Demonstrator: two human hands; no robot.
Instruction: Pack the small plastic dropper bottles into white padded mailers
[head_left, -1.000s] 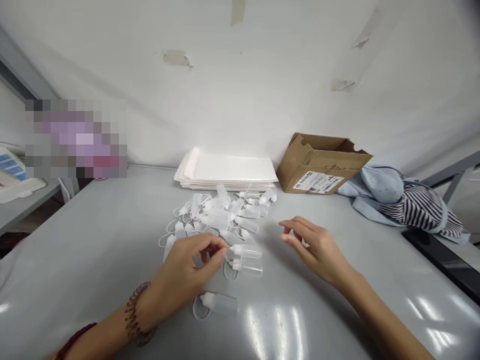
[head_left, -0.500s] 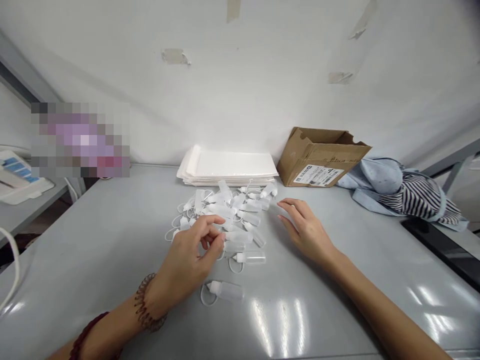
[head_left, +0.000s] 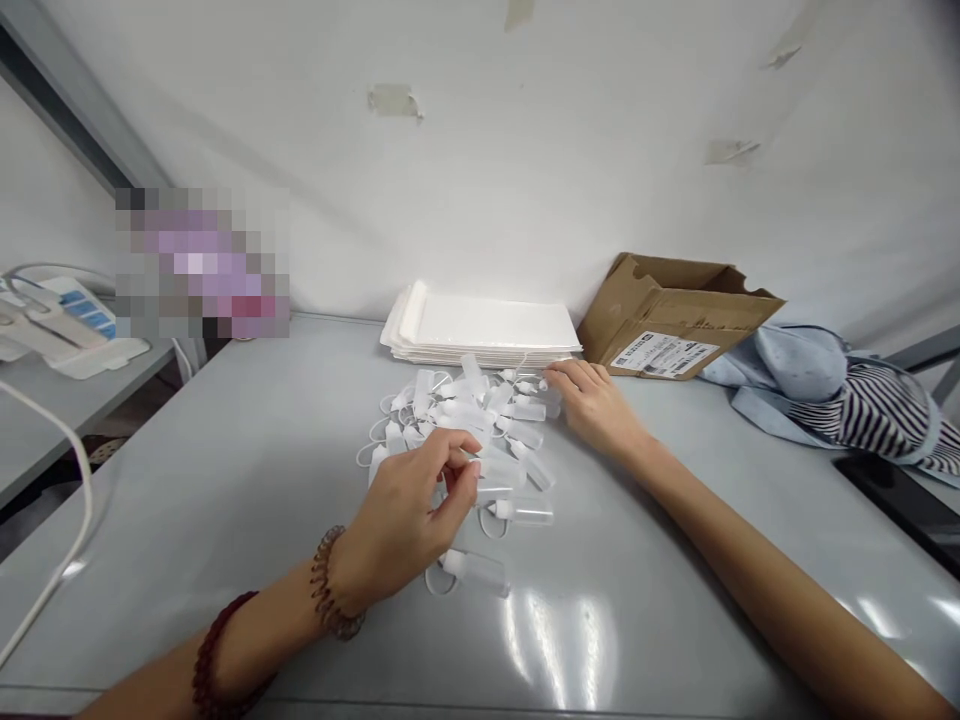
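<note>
A loose pile of small translucent dropper bottles (head_left: 469,412) with white caps on looped straps lies mid-table. Over the pile's near side is my left hand (head_left: 420,500), fingers curled and a small gap between thumb and index finger, with nothing visible in it. My right hand (head_left: 596,405) is at the pile's far right edge, its fingertips closed at the end of a dropper bottle (head_left: 529,386); the thumb is partly hidden. Nearer to me, a dropper bottle (head_left: 480,572) lies apart from the rest, and another dropper bottle (head_left: 529,511) lies just beyond it.
Behind the pile lies a stack of white padded envelopes (head_left: 491,325) against the wall. An open cardboard box (head_left: 675,315) tilts beside it. Farther right are a blue and striped cloth bundle (head_left: 840,390) and a black phone-like slab (head_left: 900,505). A white cable (head_left: 82,470) hangs at left.
My right hand has moved forward and left onto the bottles at the pile's far right edge, its fingers closing. My left hand stays over the near bottles. The whole view has shifted slightly.
</note>
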